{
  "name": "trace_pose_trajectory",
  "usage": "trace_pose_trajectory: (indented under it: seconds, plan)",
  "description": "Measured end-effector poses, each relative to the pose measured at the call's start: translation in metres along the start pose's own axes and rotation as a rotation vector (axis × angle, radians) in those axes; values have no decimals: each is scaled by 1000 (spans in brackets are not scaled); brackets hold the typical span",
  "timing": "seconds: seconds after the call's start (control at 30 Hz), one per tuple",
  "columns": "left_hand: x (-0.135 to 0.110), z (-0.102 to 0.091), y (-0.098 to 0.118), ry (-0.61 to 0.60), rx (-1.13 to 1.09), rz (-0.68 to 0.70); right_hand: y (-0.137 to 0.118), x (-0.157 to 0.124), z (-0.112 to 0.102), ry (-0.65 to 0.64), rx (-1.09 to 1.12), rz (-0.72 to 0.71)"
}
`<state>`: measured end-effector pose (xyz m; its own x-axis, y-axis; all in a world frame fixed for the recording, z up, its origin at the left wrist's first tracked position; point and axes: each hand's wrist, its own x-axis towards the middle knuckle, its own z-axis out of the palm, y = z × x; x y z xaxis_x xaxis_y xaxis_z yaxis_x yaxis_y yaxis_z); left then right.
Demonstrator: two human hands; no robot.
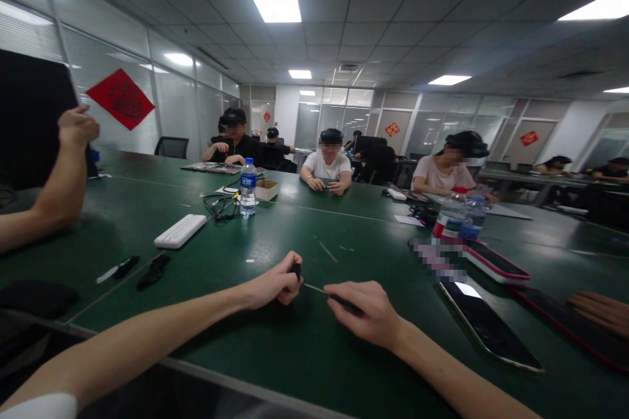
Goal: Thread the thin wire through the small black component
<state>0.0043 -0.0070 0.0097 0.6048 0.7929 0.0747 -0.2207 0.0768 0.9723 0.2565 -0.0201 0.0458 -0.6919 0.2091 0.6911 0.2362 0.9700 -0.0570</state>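
Over the green table (275, 366), my left hand (275, 281) is closed, its fingers wrapped round a small black object (296, 270). Just the upper end of that object shows; the rest is hidden in the fingers. To the right, my right hand (366, 311) grips a slim tool with a dark handle, partly covered by the fingers. Its thin metal shaft (313, 287) points left at my left hand. Whether the tip touches the black object, I cannot tell. The exact kind of tool is unclear.
A phone (486, 324) lies right of my right hand, near bottles (447, 219) and another person's hand (599, 314). Leftward are a white power bank (181, 231), a cutter (118, 268), a water bottle (248, 186) and cables (221, 206). Another person's arm (54, 203) holds a black panel (34, 118).
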Motion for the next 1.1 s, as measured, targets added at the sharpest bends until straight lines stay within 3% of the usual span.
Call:
trace_pose_trajectory:
  seconds: [0.3, 0.67, 0.9, 1.1]
  plan:
    - [-4, 6, 8, 5, 98, -87, 2, 1, 2, 50, -49, 90]
    - [-5, 11, 12, 36, 237, -144, 3, 0, 3, -42, -53, 227]
    - [-7, 12, 15, 55, 345, -113, 2, 2, 4, -37, -35, 232]
    - [-8, 14, 20, 18, 283, -170, 6, -2, 7, -61, -38, 228]
